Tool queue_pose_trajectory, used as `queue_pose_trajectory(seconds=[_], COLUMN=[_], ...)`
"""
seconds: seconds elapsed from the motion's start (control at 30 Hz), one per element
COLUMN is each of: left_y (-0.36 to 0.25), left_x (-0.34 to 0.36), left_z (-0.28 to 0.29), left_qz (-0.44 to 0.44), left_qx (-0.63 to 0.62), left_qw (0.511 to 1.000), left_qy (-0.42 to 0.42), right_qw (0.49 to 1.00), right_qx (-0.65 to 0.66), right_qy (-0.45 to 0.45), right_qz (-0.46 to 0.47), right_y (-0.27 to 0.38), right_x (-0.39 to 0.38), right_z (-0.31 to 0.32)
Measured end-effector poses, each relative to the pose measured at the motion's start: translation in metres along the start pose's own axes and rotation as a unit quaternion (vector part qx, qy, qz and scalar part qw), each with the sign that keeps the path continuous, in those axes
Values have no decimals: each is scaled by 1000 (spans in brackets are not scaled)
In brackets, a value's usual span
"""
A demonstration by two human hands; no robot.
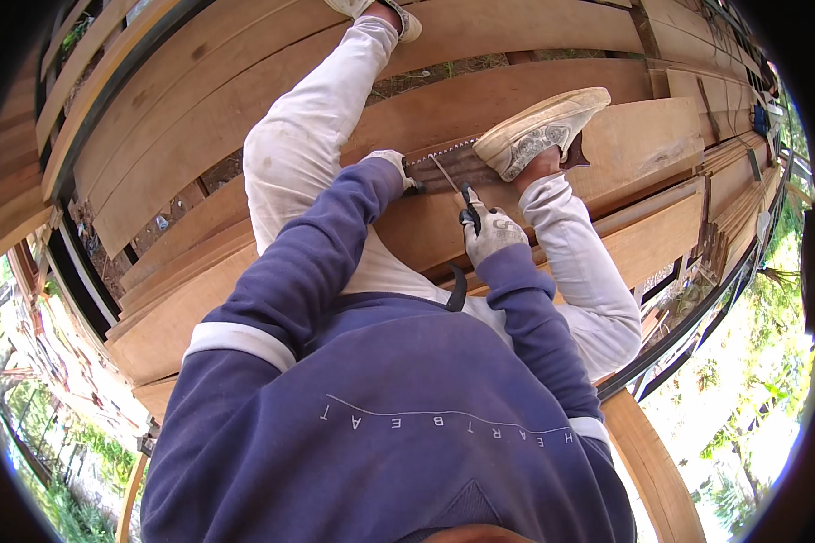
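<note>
A dark brown, rusty-looking saw blade (457,176) lies across the planks, its toothed edge facing away from me. My left hand (391,166), in a pale work glove with dark fingertips, is closed on the blade's left end. In my right hand (498,232), also gloved, I grip a thin file (440,168) by its black handle (468,206). The file's tip reaches the saw's teeth. My right shoe (541,131) rests over the right part of the blade and hides some of it. A dark reddish piece shows beyond the shoe; whether it belongs to the saw, I cannot tell.
Wide wooden planks (507,32) lie beneath and ahead of me, with gaps showing ground between some. My left leg (303,136) stretches forward; my right leg (584,271) is bent. Stacked thin boards (738,185) lie at the right, beside dark metal rails (697,312).
</note>
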State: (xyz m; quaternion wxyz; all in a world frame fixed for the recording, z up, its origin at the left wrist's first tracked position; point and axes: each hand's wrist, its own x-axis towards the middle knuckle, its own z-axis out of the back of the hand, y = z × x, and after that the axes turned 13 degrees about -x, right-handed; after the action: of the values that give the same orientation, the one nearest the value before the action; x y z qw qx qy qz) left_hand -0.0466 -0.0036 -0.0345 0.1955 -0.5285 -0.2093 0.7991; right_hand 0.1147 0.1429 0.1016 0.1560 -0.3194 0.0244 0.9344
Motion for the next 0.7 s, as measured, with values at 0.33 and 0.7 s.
queue_pose_trajectory(seconds=[0.33, 0.7], left_y=[2, 4], left_x=[3, 8], left_z=[-1, -3], left_qz=[24, 32], left_qx=[3, 14], left_qw=[1000, 999], left_qy=[13, 10], right_qw=[1000, 999], right_qx=[6, 9], right_qy=[11, -6], right_qz=[24, 35], right_y=[5, 6], right_x=[1, 2], right_z=[1, -6])
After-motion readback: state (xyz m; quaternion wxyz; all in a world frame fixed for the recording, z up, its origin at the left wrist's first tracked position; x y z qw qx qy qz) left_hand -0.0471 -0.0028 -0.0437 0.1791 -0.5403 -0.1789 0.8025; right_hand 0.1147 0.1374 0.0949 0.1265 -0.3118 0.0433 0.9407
